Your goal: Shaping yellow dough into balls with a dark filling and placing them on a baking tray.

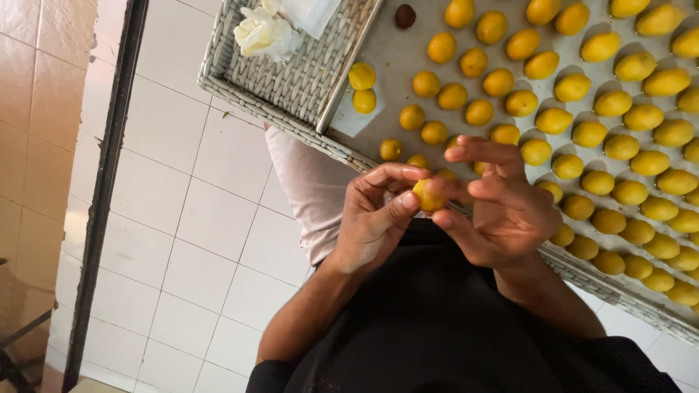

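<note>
1. While both hands hover at the near edge of the wicker tray (291, 80), the left hand (375, 218) pinches a small yellow dough ball (427, 196) between thumb and forefinger.
2. Right hand (502, 207): fingers loosely spread, fingertips touching the ball.
3. Rows of yellow dough pieces (582, 87) lie on the tray's liner.
4. White crumpled tissue (263, 33) sits at the tray's corner.

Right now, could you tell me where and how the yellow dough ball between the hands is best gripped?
Pinch the yellow dough ball lightly across its rounded sides with fingertips, as the left hand does with thumb and forefinger; it looks small, round and probably soft. The right hand cups its other side.
</note>
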